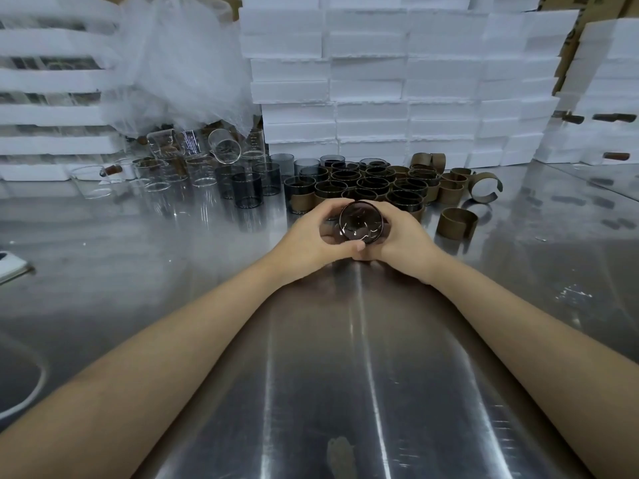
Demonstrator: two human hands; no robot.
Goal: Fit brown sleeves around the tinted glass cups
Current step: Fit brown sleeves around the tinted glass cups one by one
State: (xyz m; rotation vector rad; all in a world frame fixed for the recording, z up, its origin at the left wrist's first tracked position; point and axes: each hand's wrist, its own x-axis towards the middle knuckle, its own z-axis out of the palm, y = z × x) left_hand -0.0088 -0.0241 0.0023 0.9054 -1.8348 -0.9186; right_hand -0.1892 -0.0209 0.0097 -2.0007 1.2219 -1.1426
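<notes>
A tinted glass cup [360, 223] sits between both my hands, its open mouth tilted toward me. My left hand [311, 236] curls round its left side and my right hand [403, 240] wraps its right side; whether a sleeve is on it I cannot tell. Behind stand several tinted cups wearing brown sleeves [366, 186]. Bare tinted cups [247, 188] stand to their left. Loose brown sleeves [455, 223] lie to the right, one spread open [485, 186].
Clear glass cups [166, 174] crowd the back left under a plastic sheet [179, 63]. White foam boxes [397, 81] are stacked along the back. All this rests on a shiny steel table [345, 375]. A white object [10, 267] lies at the left edge.
</notes>
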